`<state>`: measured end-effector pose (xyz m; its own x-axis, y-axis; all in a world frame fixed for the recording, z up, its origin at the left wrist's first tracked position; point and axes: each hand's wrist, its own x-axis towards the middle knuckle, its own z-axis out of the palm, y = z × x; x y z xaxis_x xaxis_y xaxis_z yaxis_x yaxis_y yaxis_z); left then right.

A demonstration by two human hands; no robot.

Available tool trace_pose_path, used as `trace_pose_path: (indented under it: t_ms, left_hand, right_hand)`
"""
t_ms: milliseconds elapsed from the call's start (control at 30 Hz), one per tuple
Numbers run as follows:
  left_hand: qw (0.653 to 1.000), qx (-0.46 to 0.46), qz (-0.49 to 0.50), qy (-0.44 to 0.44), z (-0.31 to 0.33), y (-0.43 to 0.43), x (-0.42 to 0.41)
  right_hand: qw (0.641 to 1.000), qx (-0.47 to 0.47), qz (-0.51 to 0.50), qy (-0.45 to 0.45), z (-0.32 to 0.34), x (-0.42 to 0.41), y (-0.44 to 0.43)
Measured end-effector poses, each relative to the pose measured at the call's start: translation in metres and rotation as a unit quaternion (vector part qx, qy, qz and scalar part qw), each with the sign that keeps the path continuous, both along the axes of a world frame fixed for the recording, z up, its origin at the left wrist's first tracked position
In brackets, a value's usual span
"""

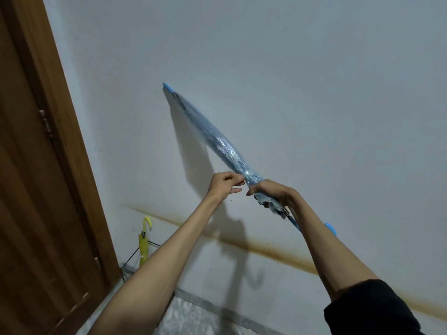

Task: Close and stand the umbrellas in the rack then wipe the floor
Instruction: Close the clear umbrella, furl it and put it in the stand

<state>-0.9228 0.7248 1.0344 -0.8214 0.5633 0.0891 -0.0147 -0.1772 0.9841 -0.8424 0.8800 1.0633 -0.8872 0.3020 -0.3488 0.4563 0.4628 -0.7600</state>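
A folded, clear blue umbrella (212, 136) points up and left, its blue tip close to the white wall. My right hand (273, 192) grips it around the lower end of the folded canopy, above the blue handle (330, 228). My left hand (225, 184) pinches something small at the canopy's edge beside my right hand; it looks like the closing strap. A yellow umbrella (144, 247) stands closed in a thin black wire rack (135, 256) in the corner by the door.
A brown wooden door (36, 189) and its frame fill the left side. The white wall (290, 68) carries a brown stain band low down. A strip of pale marbled floor (193, 317) shows at the bottom.
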Motion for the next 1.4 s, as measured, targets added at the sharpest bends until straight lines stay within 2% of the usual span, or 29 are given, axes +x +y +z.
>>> trace_pose_path:
  t_ms: [100, 200, 300, 567, 900, 1033, 1400]
  left_hand:
    - [0.999, 0.013, 0.000, -0.036, -0.001, -0.002, -0.003]
    - [0.998, 0.025, -0.010, -0.056, 0.001, -0.003, 0.001]
    - [0.990, 0.071, -0.052, -0.112, 0.004, -0.009, 0.001]
    - [0.949, 0.197, -0.039, -0.241, -0.006, -0.007, 0.011]
    - [0.936, 0.234, -0.006, -0.262, -0.012, 0.004, 0.023]
    - [0.938, 0.233, -0.028, -0.256, -0.012, 0.000, 0.026]
    - [0.970, 0.171, 0.011, -0.173, -0.012, -0.001, 0.026]
  right_hand:
    - [0.994, -0.097, 0.042, -0.011, 0.000, 0.000, -0.004]
    - [0.974, -0.215, 0.065, -0.028, 0.001, 0.001, -0.004]
    - [0.958, -0.269, 0.078, -0.051, 0.001, 0.000, -0.003]
    - [0.940, -0.328, 0.083, -0.039, -0.004, 0.001, -0.003]
    - [0.927, -0.356, 0.111, -0.047, -0.009, -0.001, 0.008]
    - [0.922, -0.365, 0.116, -0.054, -0.009, -0.001, 0.012]
    - [0.923, -0.354, 0.125, -0.084, -0.006, -0.003, 0.006]
